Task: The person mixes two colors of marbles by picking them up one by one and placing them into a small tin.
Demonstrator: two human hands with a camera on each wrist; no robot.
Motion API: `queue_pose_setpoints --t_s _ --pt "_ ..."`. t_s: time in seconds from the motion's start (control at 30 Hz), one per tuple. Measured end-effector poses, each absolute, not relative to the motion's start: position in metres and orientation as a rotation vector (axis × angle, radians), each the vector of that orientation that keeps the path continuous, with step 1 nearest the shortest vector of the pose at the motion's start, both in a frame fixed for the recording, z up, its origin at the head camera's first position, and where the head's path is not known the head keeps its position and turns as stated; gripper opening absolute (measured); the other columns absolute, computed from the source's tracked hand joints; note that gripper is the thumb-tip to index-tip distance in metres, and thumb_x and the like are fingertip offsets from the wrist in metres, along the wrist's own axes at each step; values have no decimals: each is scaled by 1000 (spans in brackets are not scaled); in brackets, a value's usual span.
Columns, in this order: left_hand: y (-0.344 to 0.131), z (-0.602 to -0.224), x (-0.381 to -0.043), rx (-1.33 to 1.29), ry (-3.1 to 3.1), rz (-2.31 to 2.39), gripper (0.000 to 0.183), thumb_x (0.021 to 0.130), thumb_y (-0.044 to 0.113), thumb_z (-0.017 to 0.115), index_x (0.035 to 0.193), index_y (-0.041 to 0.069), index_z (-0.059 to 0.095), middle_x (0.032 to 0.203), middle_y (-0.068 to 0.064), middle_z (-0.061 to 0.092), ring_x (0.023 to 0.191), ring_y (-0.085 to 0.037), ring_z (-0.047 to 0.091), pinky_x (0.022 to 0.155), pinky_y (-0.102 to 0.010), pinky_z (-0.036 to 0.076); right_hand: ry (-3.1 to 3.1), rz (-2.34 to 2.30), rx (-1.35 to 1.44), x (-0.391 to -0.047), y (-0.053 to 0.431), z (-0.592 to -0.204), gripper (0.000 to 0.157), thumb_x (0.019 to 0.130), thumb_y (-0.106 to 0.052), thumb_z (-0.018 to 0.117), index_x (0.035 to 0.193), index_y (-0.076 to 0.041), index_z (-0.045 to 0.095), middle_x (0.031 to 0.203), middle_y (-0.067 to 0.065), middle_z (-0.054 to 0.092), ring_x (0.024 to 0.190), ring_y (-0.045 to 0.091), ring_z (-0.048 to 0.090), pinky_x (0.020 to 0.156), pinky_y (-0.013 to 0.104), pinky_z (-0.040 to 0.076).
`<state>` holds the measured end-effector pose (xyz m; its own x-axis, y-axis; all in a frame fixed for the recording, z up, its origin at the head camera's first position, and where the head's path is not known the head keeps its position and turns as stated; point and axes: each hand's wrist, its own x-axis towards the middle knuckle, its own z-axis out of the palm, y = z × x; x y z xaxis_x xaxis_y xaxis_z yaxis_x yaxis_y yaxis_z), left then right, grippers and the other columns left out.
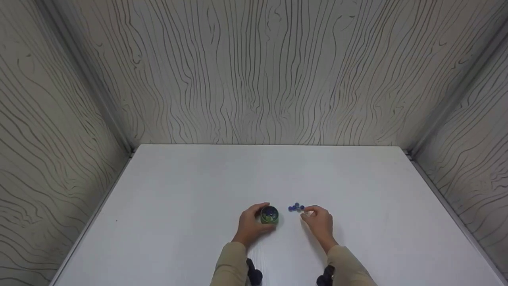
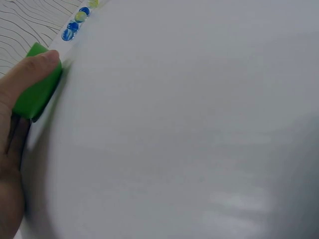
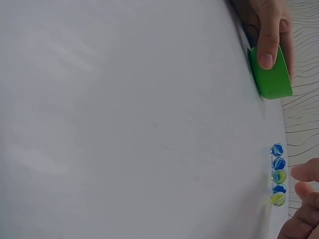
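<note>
Presently, left hand [image 1: 251,225]: clamped on the green cup [image 3: 274,82], thumb along the near side, fingers round the far side.
Green cup: within the left hand's grasp, mouth facing up; dark and yellow-green patches show inside, their nature unclear.
Right hand [image 1: 320,224]: forefinger and thumb apart, a gap showing between the tips, which sit just beside the marbles [image 3: 279,163].
Marbles: close cluster between the two hands, immediately left of the right hand's fingertips and to the right of the cup; clear with blue swirls or yellow-green colouring, five distinguishable in the right wrist view.
Table [image 1: 178,190]: white, beneath both hands, carrying the marbles.
Sleeves [image 1: 230,264]: beige, one behind each hand.
Wrist fittings [image 1: 325,276]: dark, on the inner side of each forearm, detail too small to tell.
Wall panels [image 1: 254,71]: pale with dark wood-grain lines, well beyond the hands and off to either side.
</note>
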<state>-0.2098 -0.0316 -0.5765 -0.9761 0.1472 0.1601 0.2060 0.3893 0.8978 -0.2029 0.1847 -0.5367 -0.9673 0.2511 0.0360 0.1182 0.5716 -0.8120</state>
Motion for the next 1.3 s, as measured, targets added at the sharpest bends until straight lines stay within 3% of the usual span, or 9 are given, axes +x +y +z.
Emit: queue_pose_setpoints --t_s 0.73,1.2,1.3 --pt "-30 -574 -209 -282 -2584 -1715 65 67 20 86 126 16 61 127 -3 66 121 -23 61 109 -37 48 -2645 1395 -354 -209 192 -543 31 76 -3 69 104 9 65 57 -6 39 55 9 36 52 19 31" --pt "-30 -573 -209 -308 -2565 -1709 64 66 21 87 125 14 62 126 -5 67 120 -24 61 108 -37 49 -2716 1327 -346 -211 193 -542 34 74 -3 70 105 10 65 67 5 53 67 16 46 62 23 38" --pt "-31 -573 -209 -309 -2565 -1707 64 67 21 86 126 14 62 126 -5 66 120 -25 61 108 -37 49 -2724 1302 -342 -212 192 -542 32 75 -2 70 104 10 66 77 16 63 70 20 52 70 30 49"
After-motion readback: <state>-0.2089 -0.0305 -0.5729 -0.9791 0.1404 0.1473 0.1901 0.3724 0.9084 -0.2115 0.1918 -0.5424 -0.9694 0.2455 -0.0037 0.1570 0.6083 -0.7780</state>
